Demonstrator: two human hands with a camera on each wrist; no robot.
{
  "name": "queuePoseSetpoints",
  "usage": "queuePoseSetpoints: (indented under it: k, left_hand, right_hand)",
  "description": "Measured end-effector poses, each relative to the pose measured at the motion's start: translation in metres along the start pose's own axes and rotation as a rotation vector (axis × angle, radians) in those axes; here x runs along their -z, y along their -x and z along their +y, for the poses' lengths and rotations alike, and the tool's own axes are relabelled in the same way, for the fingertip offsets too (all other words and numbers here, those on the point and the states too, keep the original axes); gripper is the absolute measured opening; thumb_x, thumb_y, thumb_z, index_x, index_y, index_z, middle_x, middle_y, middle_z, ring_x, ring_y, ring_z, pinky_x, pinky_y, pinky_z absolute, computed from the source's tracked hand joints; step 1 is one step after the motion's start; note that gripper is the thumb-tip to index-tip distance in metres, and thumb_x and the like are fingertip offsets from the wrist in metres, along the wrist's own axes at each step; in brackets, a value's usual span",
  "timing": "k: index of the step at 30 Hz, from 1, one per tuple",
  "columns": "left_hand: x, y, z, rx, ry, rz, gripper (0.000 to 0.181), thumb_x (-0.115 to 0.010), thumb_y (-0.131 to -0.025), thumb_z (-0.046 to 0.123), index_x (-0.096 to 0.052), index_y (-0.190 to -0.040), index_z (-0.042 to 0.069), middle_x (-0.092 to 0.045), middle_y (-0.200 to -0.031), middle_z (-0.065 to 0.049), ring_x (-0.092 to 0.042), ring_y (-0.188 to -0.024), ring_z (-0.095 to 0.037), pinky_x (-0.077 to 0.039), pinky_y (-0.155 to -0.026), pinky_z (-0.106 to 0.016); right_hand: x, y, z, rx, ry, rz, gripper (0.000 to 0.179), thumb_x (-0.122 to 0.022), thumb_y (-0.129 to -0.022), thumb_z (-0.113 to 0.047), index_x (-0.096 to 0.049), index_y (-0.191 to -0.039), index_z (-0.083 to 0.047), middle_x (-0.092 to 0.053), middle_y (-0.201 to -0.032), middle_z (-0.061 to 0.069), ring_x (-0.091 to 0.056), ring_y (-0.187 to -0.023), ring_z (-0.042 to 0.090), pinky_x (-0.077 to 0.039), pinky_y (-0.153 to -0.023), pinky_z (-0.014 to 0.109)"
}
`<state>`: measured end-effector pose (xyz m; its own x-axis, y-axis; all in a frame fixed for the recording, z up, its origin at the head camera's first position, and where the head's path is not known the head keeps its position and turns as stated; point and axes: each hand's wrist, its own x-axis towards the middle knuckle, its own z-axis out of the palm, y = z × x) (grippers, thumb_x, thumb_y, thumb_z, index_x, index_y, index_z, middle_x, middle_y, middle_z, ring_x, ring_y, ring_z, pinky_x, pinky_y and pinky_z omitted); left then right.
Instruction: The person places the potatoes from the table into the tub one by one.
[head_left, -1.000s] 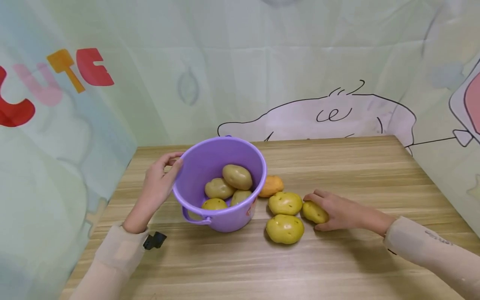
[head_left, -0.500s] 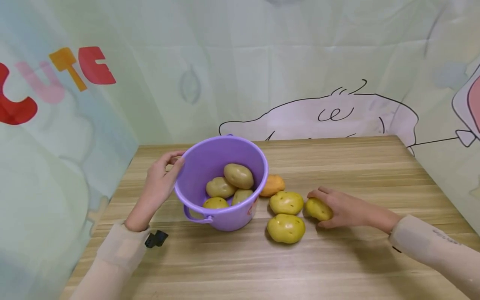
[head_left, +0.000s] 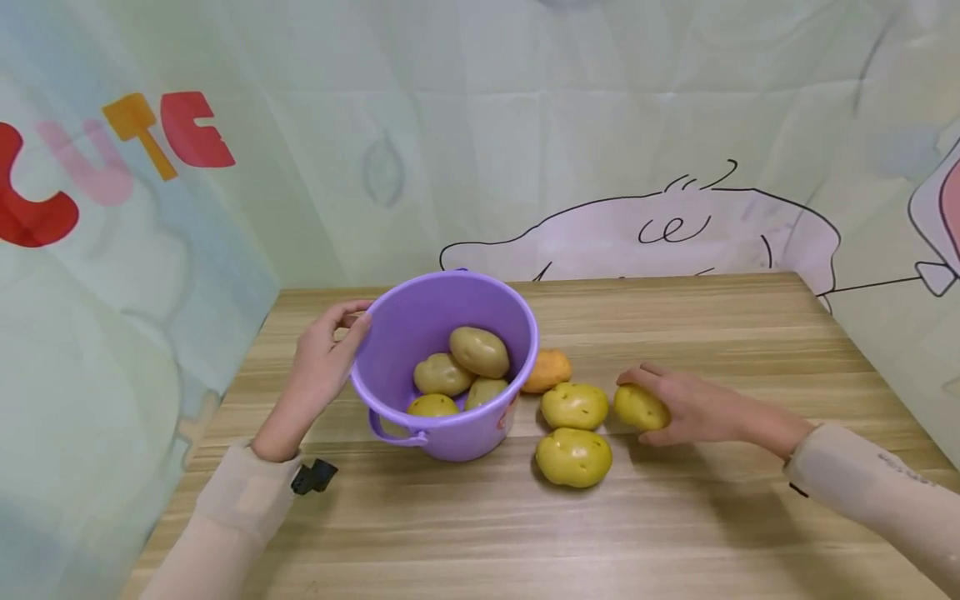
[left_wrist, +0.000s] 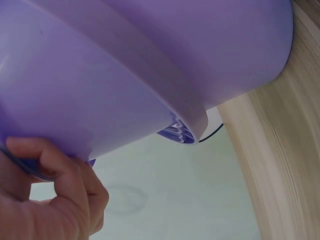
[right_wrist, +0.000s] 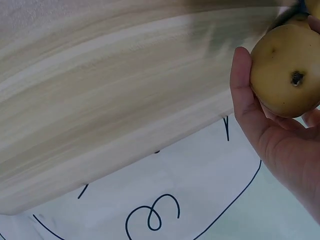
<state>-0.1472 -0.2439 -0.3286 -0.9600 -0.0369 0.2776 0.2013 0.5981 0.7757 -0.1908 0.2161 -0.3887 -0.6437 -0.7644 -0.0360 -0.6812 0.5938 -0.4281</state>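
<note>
My left hand (head_left: 324,358) grips the rim of the purple bucket (head_left: 457,437) on its left side; in the left wrist view the curled fingers (left_wrist: 75,190) lie at the rim. Inside the bucket lie several potatoes (head_left: 478,352), brownish and yellow. My right hand (head_left: 693,406) holds a yellow potato (head_left: 641,407) between thumb and fingers, to the right of the others. The right wrist view shows this potato (right_wrist: 287,70) cradled in the hand, with a dark spot on it. Two yellow potatoes, one behind (head_left: 574,406) and one in front (head_left: 573,457), rest beside the bucket.
An orange-yellow potato-like piece (head_left: 547,371) sits against the bucket's right side, partly hidden by it. Everything stands on a wood-grain table (head_left: 450,533). A printed cloth backdrop (head_left: 337,167) hangs behind the table's far edge. A loop handle (head_left: 397,435) juts from the bucket's front left.
My right hand and its potato have shifted slightly up and to the right, away from the neighbouring yellow potato. The left hand keeps its grip on the bucket, which stays in place.
</note>
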Motion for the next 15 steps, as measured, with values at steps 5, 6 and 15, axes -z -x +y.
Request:
queuePoseSetpoints:
  k: [5, 6, 15]
  left_hand:
    - [0.0, 0.0, 0.0, -0.002, -0.006, 0.001, 0.041, -0.047, -0.107, 0.026, -0.056, -0.133, -0.005, -0.06, -0.107, -0.025, -0.069, -0.076, -0.034, -0.056, -0.063, -0.019]
    - [0.0, 0.0, -0.001, -0.002, -0.006, 0.002, 0.041, -0.047, -0.107, 0.026, -0.056, -0.133, -0.005, -0.06, -0.106, -0.025, -0.069, -0.076, -0.034, -0.056, -0.063, -0.019]
    - [0.0, 0.0, 0.001, 0.009, -0.011, -0.001, 0.042, -0.047, -0.107, 0.027, -0.056, -0.133, -0.005, -0.06, -0.107, -0.024, -0.07, -0.076, -0.034, -0.055, -0.063, -0.019]
  right_hand:
    - [0.01, -0.002, -0.002, 0.001, -0.022, 0.007, 0.067, -0.084, -0.077, -0.018, -0.051, -0.132, 0.0, -0.055, -0.117, 0.006, -0.056, -0.091, 0.014, -0.054, -0.075, 0.03]
    - [0.012, -0.003, -0.003, 0.012, -0.019, 0.018, 0.067, -0.084, -0.076, -0.018, -0.052, -0.132, 0.0, -0.056, -0.116, 0.006, -0.056, -0.091, 0.014, -0.054, -0.075, 0.031]
    - [0.031, -0.008, -0.008, 0.032, 0.0, 0.066, 0.066, -0.084, -0.075, -0.016, -0.053, -0.131, -0.005, -0.055, -0.111, 0.003, -0.055, -0.087, 0.013, -0.053, -0.072, 0.03]
